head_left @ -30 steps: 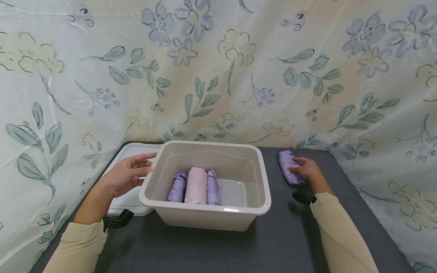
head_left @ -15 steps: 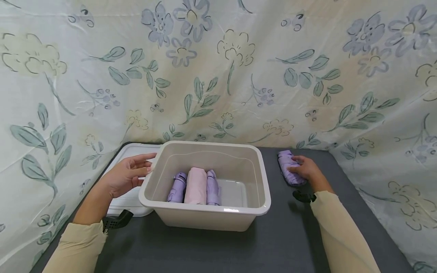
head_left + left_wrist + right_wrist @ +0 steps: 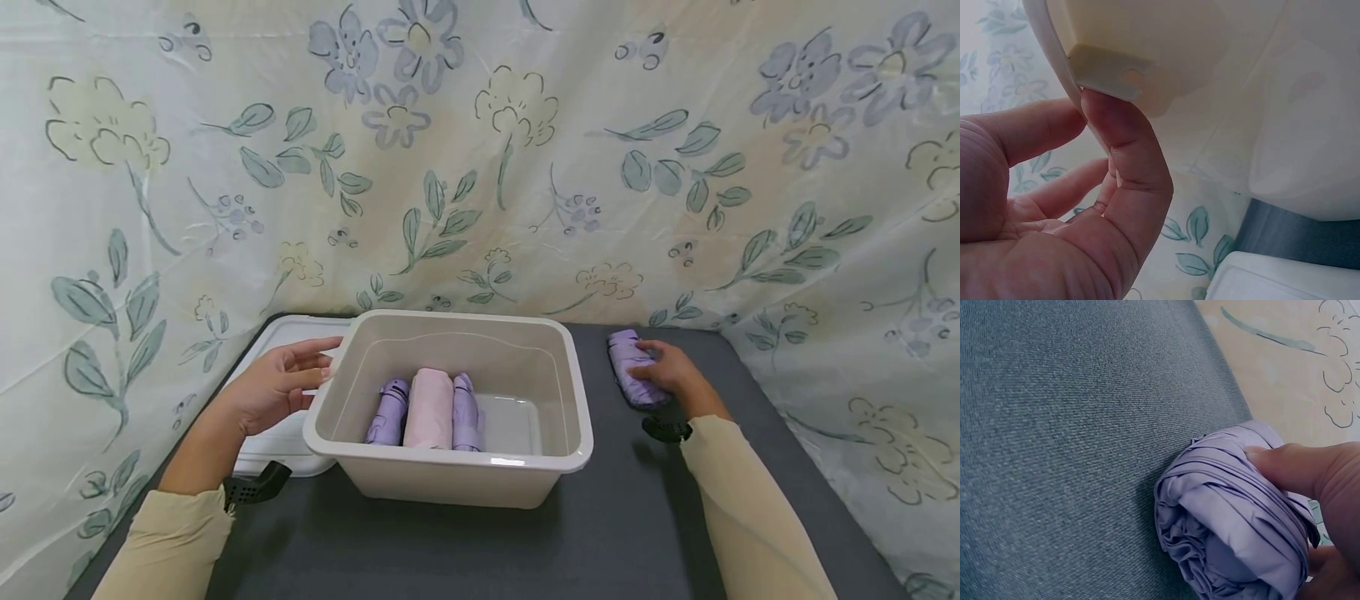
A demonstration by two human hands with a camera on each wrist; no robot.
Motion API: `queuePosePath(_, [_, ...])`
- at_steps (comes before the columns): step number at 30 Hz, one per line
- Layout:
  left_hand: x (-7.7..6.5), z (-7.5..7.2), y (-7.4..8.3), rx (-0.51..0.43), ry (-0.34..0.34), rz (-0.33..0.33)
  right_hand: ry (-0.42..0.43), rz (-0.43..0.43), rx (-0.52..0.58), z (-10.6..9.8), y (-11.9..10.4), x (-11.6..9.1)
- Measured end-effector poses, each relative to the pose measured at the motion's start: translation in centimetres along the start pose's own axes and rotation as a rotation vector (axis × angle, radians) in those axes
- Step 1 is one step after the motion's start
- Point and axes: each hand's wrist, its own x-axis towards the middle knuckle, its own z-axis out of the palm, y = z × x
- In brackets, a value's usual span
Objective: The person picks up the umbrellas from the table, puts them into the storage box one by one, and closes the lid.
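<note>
A beige plastic bin stands in the middle of the table. My left hand holds its left rim; in the left wrist view the thumb and a bent finger pinch the rim's edge. Inside the bin, a pink fabric roll lies between two purple fabric rolls, the left one and the right one. To the right of the bin, my right hand grips another purple fabric roll on the table. Up close, this roll shows wrapped pleats and a crumpled end.
A white lid lies on the dark grey table, left of the bin and partly behind it. Floral curtain surrounds the table at the back and both sides. The bin's right half shows bare floor.
</note>
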Motion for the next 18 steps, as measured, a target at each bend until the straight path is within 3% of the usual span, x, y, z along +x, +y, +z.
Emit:
queuePosePath(8, [-0.14, -0.07, -0.08, 0.005, -0.002, -0.003, -0.028, 0.017, 0.004, 0.05, -0.58, 0.03])
queuePosePath(18, [-0.07, -0.08, -0.21, -0.007, -0.021, 0.010, -0.056, -0.094, -0.026, -0.16, -0.50, 0.25])
